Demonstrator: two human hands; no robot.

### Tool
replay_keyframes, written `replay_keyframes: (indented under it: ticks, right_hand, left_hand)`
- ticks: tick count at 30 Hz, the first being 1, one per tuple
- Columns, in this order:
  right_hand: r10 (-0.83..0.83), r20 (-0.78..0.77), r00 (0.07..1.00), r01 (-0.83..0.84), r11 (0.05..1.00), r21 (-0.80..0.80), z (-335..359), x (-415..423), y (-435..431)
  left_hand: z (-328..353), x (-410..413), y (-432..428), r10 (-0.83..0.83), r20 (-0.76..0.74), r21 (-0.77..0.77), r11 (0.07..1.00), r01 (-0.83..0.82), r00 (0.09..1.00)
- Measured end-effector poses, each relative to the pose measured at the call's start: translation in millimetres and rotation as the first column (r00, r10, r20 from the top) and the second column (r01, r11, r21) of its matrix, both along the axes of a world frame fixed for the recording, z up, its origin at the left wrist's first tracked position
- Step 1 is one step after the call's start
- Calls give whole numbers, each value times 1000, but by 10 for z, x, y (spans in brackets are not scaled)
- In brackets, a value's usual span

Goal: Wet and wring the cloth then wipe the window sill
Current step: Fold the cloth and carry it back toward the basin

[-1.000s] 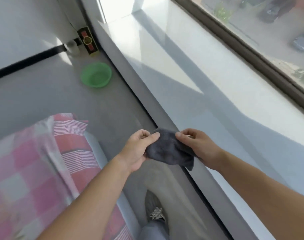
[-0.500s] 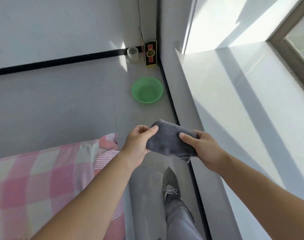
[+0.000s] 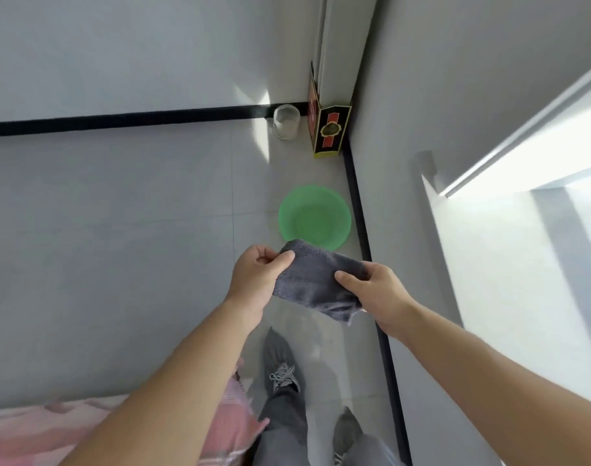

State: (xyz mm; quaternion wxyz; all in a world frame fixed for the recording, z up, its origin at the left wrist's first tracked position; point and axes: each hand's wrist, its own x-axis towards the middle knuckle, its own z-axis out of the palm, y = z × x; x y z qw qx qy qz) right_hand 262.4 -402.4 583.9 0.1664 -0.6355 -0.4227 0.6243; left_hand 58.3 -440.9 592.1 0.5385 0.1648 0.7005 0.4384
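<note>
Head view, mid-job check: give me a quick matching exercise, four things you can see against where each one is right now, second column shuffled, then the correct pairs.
Things:
1. grey cloth
2. green basin
3. clear cup
4. black and red box

Places:
A. on the floor, against the black skirting of the far wall
B. standing upright in the corner of the room
C. held in the air between the left hand and the right hand
D. on the floor beside the wall under the window sill

Pairs: 1-C, 2-D, 3-A, 4-B
</note>
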Motion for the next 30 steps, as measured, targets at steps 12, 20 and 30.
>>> replay_keyframes:
  ticks: [12, 20, 30]
  right_hand:
    - [-243, -31, 970, 220, 919, -327, -1292, -651, 2100]
    - [-368, 199, 909, 416, 835, -359, -2722, -755, 2830]
    - [-800, 266, 538, 829, 445, -339, -4364, -1178, 3094]
  left_hand:
    - [-1380, -702, 2543, -274, -111, -117, 958, 262, 955]
    - [-2606, -715, 3751, -538, -122, -250, 830, 499, 834]
    - [-4556, -770, 4594, -848, -119, -369, 521, 770, 517]
